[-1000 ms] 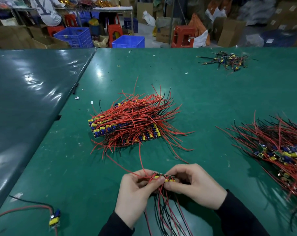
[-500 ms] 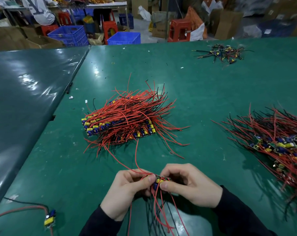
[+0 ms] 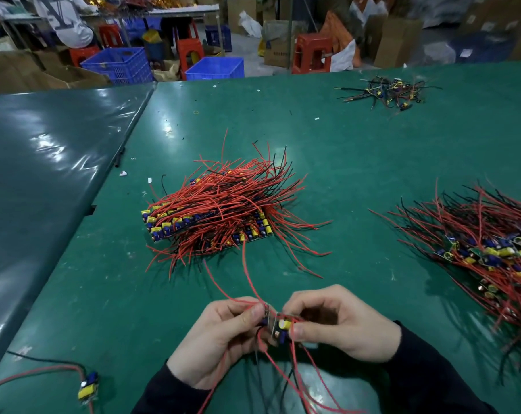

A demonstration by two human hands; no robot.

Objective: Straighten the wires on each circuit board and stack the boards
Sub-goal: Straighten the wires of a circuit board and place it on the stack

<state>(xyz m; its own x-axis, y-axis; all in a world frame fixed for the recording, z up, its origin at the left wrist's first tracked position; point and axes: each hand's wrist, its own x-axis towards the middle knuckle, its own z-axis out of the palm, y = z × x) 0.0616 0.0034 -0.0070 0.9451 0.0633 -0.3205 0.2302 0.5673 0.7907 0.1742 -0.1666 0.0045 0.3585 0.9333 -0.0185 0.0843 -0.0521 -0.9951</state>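
Red wires fan toward us and away as we pinch one board (image 3: 278, 325) between left hand (image 3: 223, 339) and right hand (image 3: 336, 324), both grips clamped on it at six o'clock on the green table (image 3: 342, 174). A second ago it lay flat; now it is turned on edge, so straightening looks nearly done. The neat stack (image 3: 211, 219) bristles at twelve, the loose pile (image 3: 486, 249) tangles at three.
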